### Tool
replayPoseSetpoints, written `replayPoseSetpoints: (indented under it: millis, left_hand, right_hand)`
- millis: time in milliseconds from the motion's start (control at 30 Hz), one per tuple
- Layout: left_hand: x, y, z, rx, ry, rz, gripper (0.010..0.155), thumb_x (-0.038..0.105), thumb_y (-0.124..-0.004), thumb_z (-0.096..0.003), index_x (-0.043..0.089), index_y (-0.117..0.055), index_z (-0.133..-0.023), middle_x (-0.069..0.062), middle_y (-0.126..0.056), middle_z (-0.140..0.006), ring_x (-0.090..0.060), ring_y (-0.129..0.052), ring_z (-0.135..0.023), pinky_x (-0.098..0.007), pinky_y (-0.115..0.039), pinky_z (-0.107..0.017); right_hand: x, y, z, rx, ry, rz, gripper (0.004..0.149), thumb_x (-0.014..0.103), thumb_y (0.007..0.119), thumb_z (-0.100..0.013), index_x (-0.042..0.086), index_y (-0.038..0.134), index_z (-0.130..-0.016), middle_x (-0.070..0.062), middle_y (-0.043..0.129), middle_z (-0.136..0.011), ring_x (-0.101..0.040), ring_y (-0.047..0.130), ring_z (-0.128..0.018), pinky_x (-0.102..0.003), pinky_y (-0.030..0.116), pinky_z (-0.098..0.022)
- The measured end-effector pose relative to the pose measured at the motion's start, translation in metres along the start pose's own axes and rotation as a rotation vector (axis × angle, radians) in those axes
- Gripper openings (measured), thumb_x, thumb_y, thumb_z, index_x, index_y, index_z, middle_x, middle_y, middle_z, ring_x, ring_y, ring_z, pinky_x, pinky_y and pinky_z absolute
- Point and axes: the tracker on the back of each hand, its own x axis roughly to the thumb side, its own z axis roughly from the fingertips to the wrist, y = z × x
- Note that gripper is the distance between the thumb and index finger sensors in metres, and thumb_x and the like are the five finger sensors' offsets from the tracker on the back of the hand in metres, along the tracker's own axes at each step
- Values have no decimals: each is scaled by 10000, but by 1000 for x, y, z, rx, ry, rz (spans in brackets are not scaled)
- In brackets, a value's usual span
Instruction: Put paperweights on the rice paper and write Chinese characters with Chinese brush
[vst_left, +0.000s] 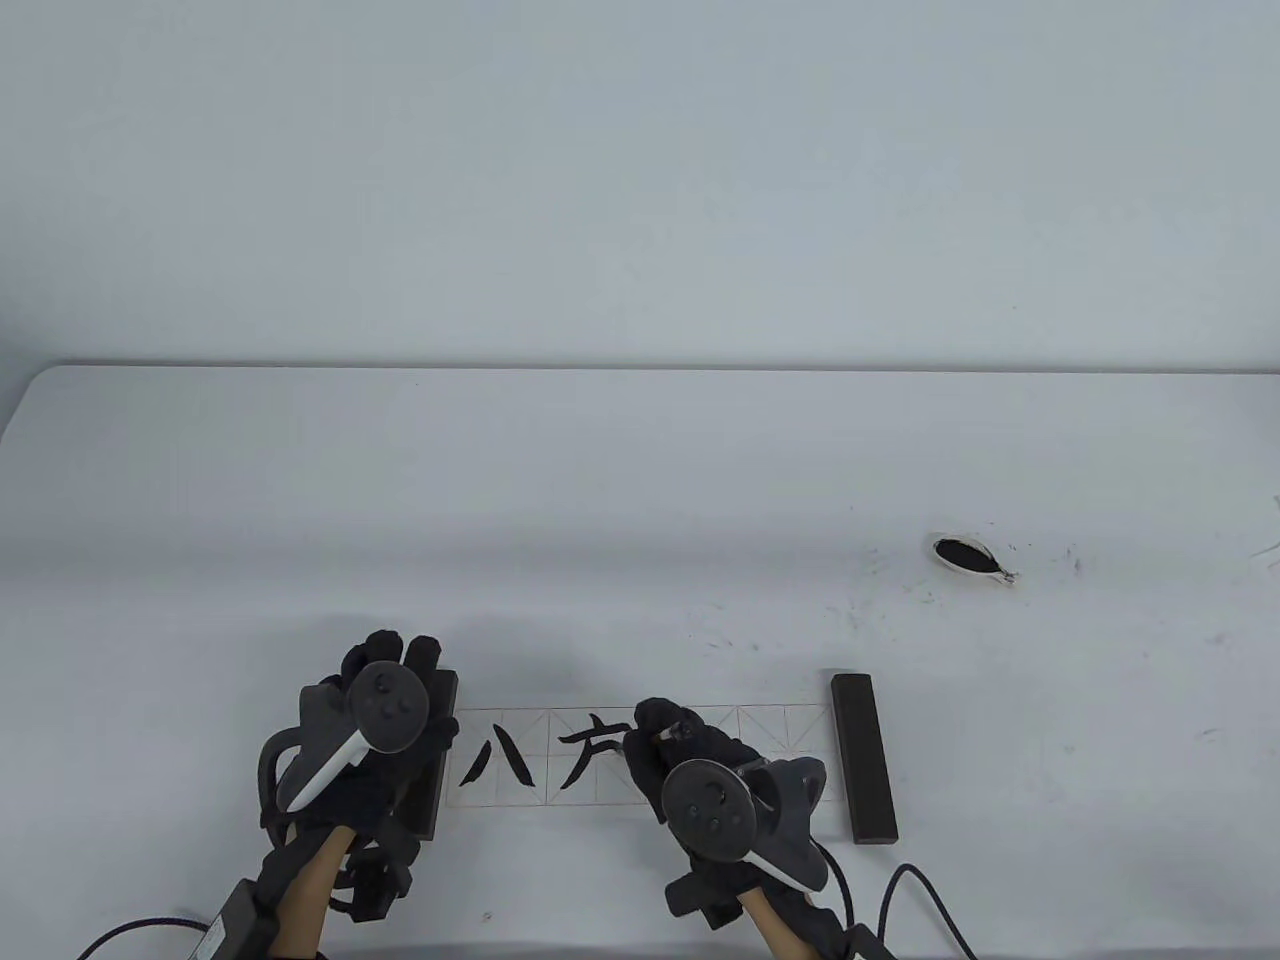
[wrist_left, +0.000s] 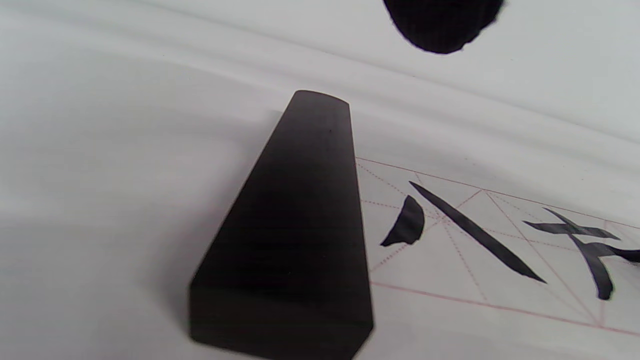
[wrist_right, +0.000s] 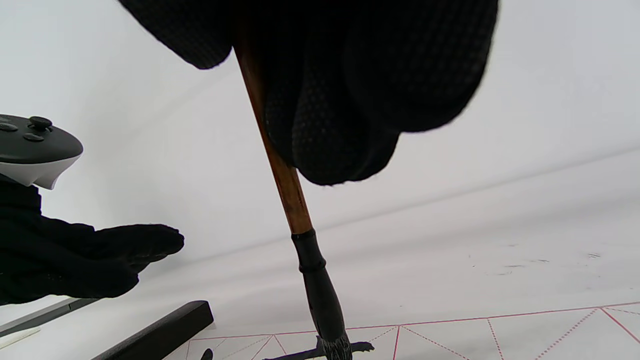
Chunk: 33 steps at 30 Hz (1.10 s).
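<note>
A strip of rice paper (vst_left: 760, 750) with a red grid lies near the table's front edge. Two black characters (vst_left: 545, 762) are inked on its left part. A dark paperweight (vst_left: 865, 758) lies across its right end. Another dark paperweight (wrist_left: 295, 225) lies across the left end, and my left hand (vst_left: 400, 690) rests flat on it with straight fingers. My right hand (vst_left: 662, 738) grips a Chinese brush (wrist_right: 282, 175) with a brown shaft, held nearly upright. Its wet black tip (wrist_right: 336, 349) touches the paper at the second character.
A small white ink dish (vst_left: 970, 557) with black ink sits at the right, ringed by ink specks and smears on the table (vst_left: 640, 500). Glove cables (vst_left: 925, 890) trail off the front edge.
</note>
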Motion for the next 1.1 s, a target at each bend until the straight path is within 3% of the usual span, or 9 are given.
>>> replayPoseSetpoints:
  millis: [567, 800, 1100]
  left_hand:
    - [0, 0, 0, -6, 4, 2, 826, 517, -593, -533, 381, -92, -1176, -68, -34, -1262, -376, -111, -1195, -534, -134, -853]
    - [0, 0, 0, -4, 5, 2, 827, 517, -593, -534, 379, -91, -1177, -68, -32, -1261, -378, -109, -1194, -534, -132, -853]
    - [-1, 2, 1, 6, 6, -1, 826, 517, -593, -533, 382, -92, -1176, -63, -35, -1263, -379, -109, -1194, -534, -133, -853]
  right_hand:
    - [10, -2, 2, 102, -65, -103, 423, 379, 677, -561, 75, 778, -837, -142, 971, -648, -232, 1016, -432, -295, 877, -276]
    - [4, -14, 1, 13, -74, -288, 452, 374, 668, -569, 74, 716, -903, -164, 927, -741, -245, 997, -503, -305, 866, -314]
    - [-36, -39, 1, -47, -32, -176, 437, 370, 662, -566, 64, 733, -869, -167, 938, -690, -250, 999, -462, -309, 863, -290]
